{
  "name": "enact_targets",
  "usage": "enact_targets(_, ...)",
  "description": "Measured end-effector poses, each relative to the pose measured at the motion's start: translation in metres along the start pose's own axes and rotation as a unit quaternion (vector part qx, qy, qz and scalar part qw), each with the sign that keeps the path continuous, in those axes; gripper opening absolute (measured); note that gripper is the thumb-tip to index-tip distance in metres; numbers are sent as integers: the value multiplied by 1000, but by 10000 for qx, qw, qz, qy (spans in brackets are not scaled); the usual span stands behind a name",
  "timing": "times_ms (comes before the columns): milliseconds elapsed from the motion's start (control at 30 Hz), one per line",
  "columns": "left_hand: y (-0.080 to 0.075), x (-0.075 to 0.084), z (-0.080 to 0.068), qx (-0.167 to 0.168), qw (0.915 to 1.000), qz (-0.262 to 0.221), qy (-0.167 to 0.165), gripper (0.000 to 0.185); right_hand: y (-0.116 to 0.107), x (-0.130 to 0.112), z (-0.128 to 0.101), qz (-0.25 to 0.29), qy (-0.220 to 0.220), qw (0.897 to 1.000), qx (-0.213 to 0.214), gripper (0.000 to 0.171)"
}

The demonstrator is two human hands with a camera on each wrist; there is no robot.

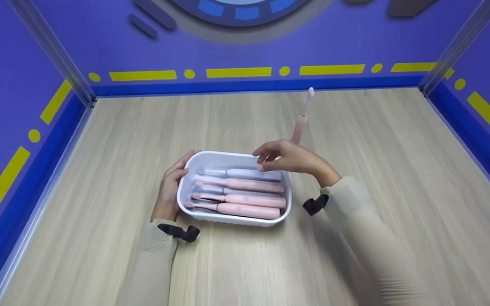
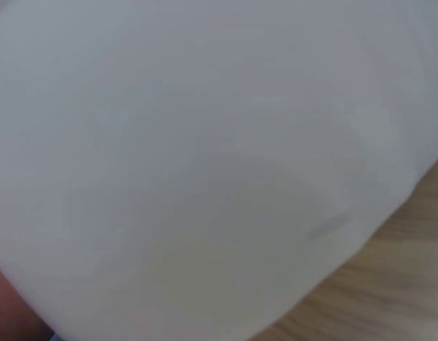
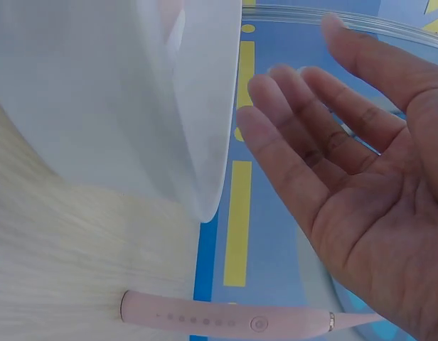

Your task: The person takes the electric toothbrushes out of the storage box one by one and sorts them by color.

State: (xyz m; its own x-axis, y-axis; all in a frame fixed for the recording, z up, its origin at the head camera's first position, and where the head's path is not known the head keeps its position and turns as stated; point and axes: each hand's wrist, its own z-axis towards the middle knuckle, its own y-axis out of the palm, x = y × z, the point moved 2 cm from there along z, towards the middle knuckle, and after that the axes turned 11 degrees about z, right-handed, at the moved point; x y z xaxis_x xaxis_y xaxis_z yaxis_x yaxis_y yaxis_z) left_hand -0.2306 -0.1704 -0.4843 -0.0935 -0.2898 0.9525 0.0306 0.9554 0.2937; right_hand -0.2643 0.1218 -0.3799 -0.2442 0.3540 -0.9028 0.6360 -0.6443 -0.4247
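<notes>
Currently the white rounded-rectangular plastic tray (image 1: 233, 158) sits near the middle of the pale wood-grain bench (image 1: 355, 238), holding several electric toothbrushes laid side by side: three pink ones (image 1: 245, 198) and a pale lilac one (image 1: 245, 173) at the far side, all with heads pointing left. One more pink electric toothbrush (image 1: 301, 123) stands upright on the bench just behind the tray, apart from it.

The left hand (image 1: 169, 191) rests against the tray's left end wall, fingers curved along the rim; whether they clamp it cannot be told. The right hand (image 1: 285, 156) hovers over the tray's far right corner, grip relaxed and holding nothing, fingers loosely extended, as the right wrist view confirms.

Risks:
- The upright toothbrush stands on a narrow base close behind the right hand. A backward sweep of the hand or sleeve (image 1: 368, 229) would likely topple it, and it could roll across the bench.
- The tray is packed close. Dropping another item across the rim could leave it tilted on the others.
- A one-sided push from the left hand could slide or skew the tray.
</notes>
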Motion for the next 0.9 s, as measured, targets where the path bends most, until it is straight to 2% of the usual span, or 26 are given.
enact_targets(467, -1, 0, 0, 11, 10000, -46, 49, 56, 10, -7, 12, -590, 473, 9956, -549, 40)
enact_targets(900, -1, -1, 0, 58, 10000, -39, 46, 55, 20, -8, 22, -980, 621, 9878, -1042, 40)
